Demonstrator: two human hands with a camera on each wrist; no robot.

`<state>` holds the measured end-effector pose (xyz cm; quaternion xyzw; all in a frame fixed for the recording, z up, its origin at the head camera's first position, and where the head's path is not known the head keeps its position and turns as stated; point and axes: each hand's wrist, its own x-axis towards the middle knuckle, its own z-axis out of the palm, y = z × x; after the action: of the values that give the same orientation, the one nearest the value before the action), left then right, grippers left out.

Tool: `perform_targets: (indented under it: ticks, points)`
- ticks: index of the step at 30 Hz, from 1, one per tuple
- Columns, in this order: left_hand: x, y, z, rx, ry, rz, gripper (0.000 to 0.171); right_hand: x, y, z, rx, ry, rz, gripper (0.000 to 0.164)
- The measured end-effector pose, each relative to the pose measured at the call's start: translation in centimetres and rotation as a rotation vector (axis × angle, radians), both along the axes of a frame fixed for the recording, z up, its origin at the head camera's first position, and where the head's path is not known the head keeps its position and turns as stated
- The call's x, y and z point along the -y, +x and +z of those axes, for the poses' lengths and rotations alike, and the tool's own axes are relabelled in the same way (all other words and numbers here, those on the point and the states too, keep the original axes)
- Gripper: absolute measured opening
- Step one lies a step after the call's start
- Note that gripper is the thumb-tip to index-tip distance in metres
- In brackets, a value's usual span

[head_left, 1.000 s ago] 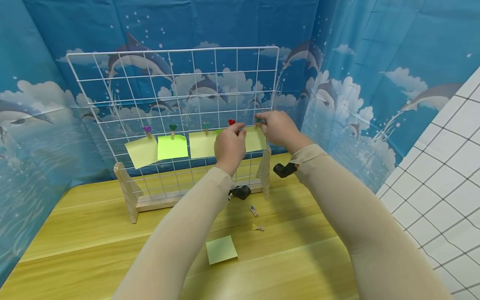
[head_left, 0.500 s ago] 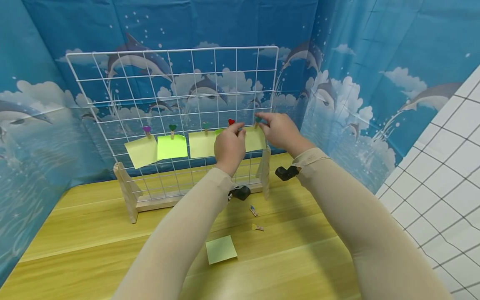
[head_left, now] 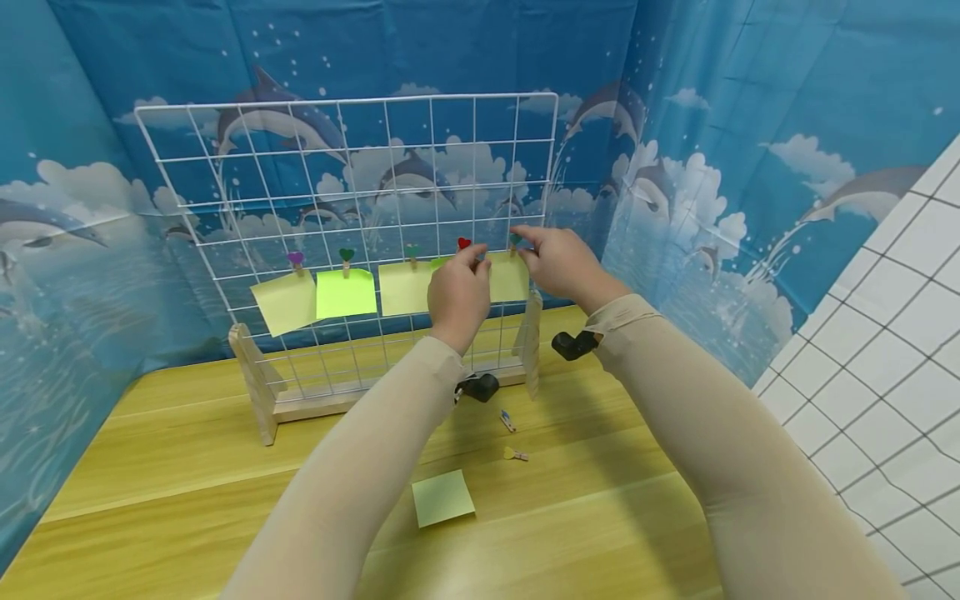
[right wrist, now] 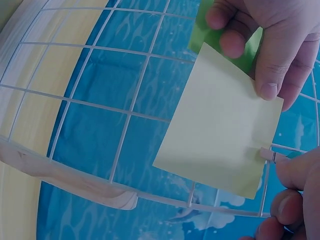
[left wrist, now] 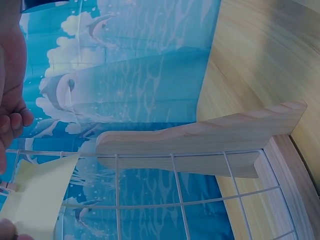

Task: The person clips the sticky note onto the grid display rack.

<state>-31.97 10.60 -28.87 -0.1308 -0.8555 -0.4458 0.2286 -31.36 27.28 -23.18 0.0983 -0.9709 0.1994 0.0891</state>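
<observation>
A pale yellow sticky note (head_left: 509, 277) hangs against the white wire grid (head_left: 452, 182) near its right side. My left hand (head_left: 459, 293) pinches the note's upper left corner between thumb and finger, as the right wrist view shows. My right hand (head_left: 564, 260) pinches a small wooden clothespin (right wrist: 268, 155) with a teal heart (head_left: 515, 239) at the note's top edge. The clothespin's tip lies over the paper. Behind my left hand, a green note (right wrist: 227, 50) is partly hidden, with a red heart clothespin (head_left: 464, 244) above it.
Left along the same row, clothespins hold a tilted yellow note (head_left: 285, 303), a bright green note (head_left: 346, 293) and another yellow note (head_left: 402, 289). On the wooden table (head_left: 172, 483) lie a blue clothespin (head_left: 507, 421), a yellow heart clothespin (head_left: 516, 454) and a loose note (head_left: 442, 498).
My right wrist has shifted slightly to the right, while its fingers stay at the teal heart clothespin. My left hand keeps its place on the note.
</observation>
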Motion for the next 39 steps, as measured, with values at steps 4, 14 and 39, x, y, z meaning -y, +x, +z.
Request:
perform_targets:
  ticks: [4, 14, 39]
  points:
    - [0.1, 0.0, 0.0, 0.002, 0.0, 0.001, 0.031, 0.2, 0.0, 0.2, 0.015, 0.012, -0.006, 0.052]
    - [0.4, 0.0, -0.2, 0.005, 0.005, 0.003, 0.032, 0.3, 0.1, 0.3, 0.022, 0.016, -0.003, 0.052]
    - [2.3, 1.7, 0.6, 0.01, -0.027, -0.066, 0.039, 0.5, 0.3, 0.1, 0.01, 0.009, -0.022, 0.054]
